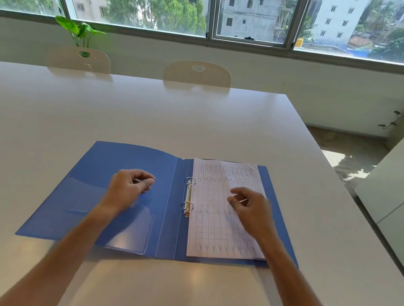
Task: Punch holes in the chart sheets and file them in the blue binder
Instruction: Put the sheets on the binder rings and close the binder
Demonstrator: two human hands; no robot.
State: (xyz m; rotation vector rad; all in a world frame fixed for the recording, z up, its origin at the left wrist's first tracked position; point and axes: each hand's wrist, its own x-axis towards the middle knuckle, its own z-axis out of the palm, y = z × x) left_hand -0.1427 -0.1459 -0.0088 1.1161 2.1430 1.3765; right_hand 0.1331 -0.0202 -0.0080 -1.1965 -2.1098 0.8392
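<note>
The sheets (225, 211) lie on the rings (188, 197) in the open binder (127, 195), thin and floppy, best pinched at an edge; both hands (128, 186) (250, 206) hover loosely curled, empty.

1. I see the binder (127, 195) lying open on the table (150, 113), near its front edge
2. Rings (188, 196) sit at its middle; the sheets (213, 228) lie on its right half
3. My left hand (128, 187) is over the left cover, my right hand (252, 209) over the sheets
4. Two chairs (197, 73) stand behind the table
</note>
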